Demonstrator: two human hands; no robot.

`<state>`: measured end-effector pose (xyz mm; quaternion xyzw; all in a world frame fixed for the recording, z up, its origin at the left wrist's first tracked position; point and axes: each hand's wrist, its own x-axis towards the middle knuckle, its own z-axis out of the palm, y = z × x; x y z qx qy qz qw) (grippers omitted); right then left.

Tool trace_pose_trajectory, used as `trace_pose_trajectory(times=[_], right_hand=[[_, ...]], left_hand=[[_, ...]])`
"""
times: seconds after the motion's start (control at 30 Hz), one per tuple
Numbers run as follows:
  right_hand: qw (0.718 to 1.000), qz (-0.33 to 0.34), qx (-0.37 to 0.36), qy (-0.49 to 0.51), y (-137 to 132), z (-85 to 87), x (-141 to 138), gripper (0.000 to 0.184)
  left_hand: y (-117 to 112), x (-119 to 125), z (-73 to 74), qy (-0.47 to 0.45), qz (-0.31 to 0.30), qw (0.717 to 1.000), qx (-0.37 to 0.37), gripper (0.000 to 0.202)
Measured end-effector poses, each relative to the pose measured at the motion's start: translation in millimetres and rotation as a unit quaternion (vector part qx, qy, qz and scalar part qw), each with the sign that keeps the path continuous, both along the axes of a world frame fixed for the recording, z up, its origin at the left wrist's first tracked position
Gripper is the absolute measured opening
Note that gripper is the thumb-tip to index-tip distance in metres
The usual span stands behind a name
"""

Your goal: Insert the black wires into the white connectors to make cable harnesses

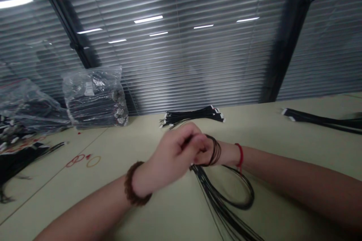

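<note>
My left hand (172, 154), with a brown bead bracelet on its wrist, is closed in front of my right hand (217, 152), which wears a red string. Both meet over a bundle of thin black cables (223, 203) that trails down toward me and loops on the table. Several dark bands or cable turns wrap round my right hand near the wrist. My left fingers pinch at these turns. My right fingers are hidden behind the left hand.
A bound bundle of black cables with white connectors (195, 115) lies just beyond my hands. Clear plastic bags of cables (94, 98) stand at the back left. More cables (322, 119) lie at the far right. Rubber bands (85, 160) lie on the pale table (283, 139). Window blinds rise behind.
</note>
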<state>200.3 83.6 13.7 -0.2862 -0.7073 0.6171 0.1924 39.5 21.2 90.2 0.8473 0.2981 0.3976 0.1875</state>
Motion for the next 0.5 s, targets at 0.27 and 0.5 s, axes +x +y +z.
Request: trace_pose_trajectory(times=[0.27,0.5], right_hand=[[0.999,0.014,-0.037,0.023,-19.5,18.6,-1.8,0.02],[0.998,-0.023,-0.048,-0.029,19.9,2.4,3.2,0.023]], left_hand=[[68.3,-5.3,-36.6,-0.001,0.13,0.982,-0.135,0.03],[20.4,-18.9,-10.7,0.127,0.213,0.969,0.016,0.015]])
